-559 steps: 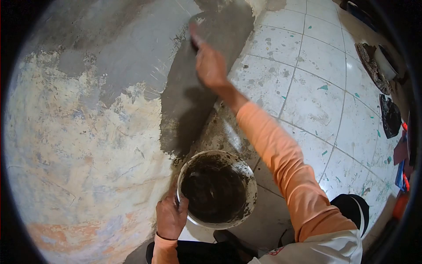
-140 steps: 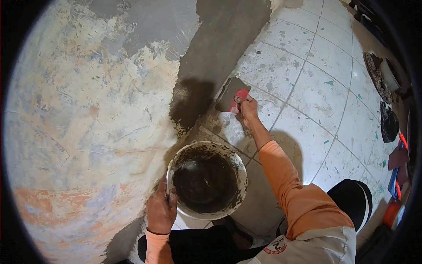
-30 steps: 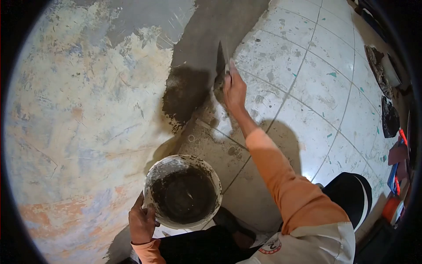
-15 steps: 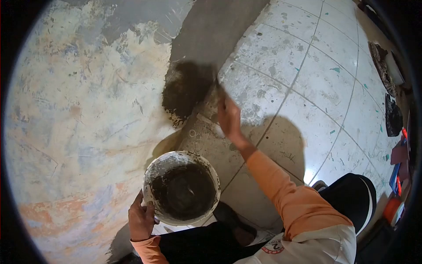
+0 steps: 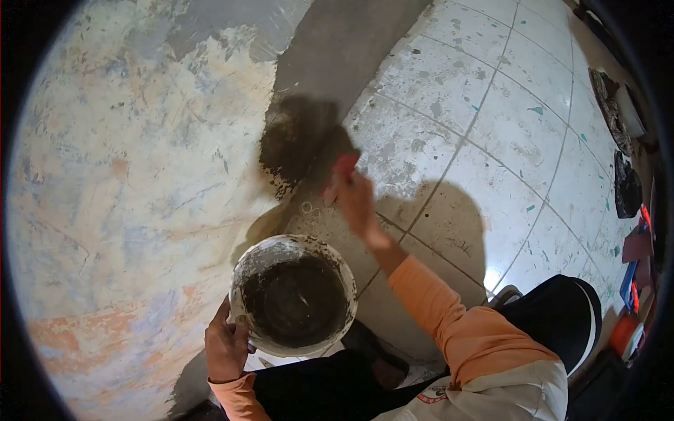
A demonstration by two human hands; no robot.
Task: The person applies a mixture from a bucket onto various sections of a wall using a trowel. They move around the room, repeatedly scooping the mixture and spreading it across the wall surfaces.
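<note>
My left hand (image 5: 226,345) grips the near left side of a round white bucket (image 5: 239,298). Its rim is crusted, and dark grey wet mortar (image 5: 298,305) lies inside. My right hand (image 5: 357,205) is closed round the red handle of a putty knife (image 5: 345,164), slightly blurred. The knife's dark blade points up and away, close to the foot of the wall; whether it touches cannot be told. Beside it is a dark wet patch of mortar (image 5: 295,151) at the lower end of a smooth grey band (image 5: 351,49).
A patchy, peeling painted wall (image 5: 140,175) fills the left. White floor tiles (image 5: 519,133) with mortar splashes and green flecks stretch right. A black bag (image 5: 627,186) and an orange-rimmed round item (image 5: 625,335) lie along the right edge. My bent knee (image 5: 554,316) is at lower right.
My right hand has turned and come slightly nearer, bringing the putty knife's red handle and broad blade into view. The bucket has shifted slightly up and right in my left hand.
</note>
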